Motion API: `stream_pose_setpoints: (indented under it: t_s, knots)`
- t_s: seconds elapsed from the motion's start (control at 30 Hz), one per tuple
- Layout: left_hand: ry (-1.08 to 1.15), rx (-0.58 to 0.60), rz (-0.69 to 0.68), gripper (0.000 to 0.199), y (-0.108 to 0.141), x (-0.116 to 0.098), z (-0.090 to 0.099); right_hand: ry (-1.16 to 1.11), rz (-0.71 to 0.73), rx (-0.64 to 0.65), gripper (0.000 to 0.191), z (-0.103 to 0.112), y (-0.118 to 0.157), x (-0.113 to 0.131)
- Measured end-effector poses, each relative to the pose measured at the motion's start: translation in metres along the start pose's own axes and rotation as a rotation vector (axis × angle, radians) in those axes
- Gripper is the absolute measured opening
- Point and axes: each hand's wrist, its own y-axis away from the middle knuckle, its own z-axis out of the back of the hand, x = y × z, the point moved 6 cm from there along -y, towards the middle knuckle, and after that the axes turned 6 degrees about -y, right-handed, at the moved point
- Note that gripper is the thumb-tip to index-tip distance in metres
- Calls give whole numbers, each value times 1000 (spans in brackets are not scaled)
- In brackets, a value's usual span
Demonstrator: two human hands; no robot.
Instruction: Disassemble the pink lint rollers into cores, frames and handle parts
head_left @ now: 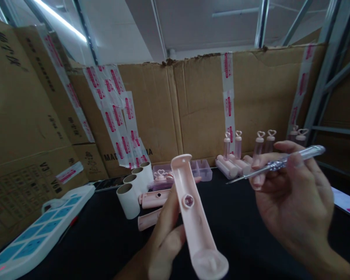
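At lower centre, the left hand [163, 241] grips the shell [198, 225], slanting lengthwise toward lower right; the right hand [297, 194], frame right, pinches the screwdriver [280, 165], tip leftward.

Taped cardboard [201, 105] backs a black table [239, 229] in what appears to be a small workshop, with metal racking [332, 54] at upper right, a power strip [42, 233] at lower left and a screwdriver [275, 165] at right.
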Motion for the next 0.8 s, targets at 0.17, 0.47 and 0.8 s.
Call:
stream_pose_setpoints:
  t_s: [0.17, 0.47, 0.8]
  knots:
    - [27, 113, 83, 51, 3, 3, -3, 8, -41, 188, 13, -13, 13, -3]
    - [158, 186, 48, 36, 7, 3, -14, 146, 25, 375, 6, -18, 33, 0]
    - [117, 166, -26, 35, 3, -5, -16, 164, 25, 327, 8, -17, 38, -4]
